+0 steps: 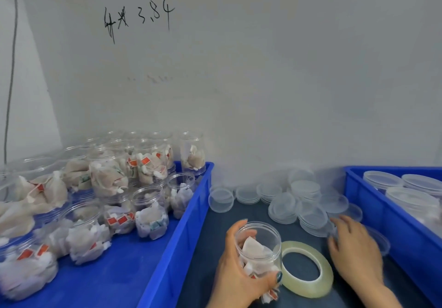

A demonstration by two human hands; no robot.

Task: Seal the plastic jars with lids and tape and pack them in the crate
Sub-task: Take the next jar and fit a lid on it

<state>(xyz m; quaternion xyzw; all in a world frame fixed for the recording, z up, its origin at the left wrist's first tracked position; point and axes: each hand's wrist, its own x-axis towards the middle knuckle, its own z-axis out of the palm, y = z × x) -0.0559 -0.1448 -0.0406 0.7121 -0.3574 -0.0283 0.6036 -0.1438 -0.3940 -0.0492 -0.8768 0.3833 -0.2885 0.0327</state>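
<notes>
Our left hand [239,275] clasps one lidless jar [260,245] of sachets, just beside the tape roll [308,288]. Our right hand [355,250] lies on loose lids [311,219]; grip there we cannot tell.

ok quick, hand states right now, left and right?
Left hand: closed around a jar with no lid on, sachets inside.
Right hand: reaching onto the loose lids; whether it grips one cannot be told.

The left hand [235,271] wears dark teal polish [279,277] on its thumbnail.
</notes>
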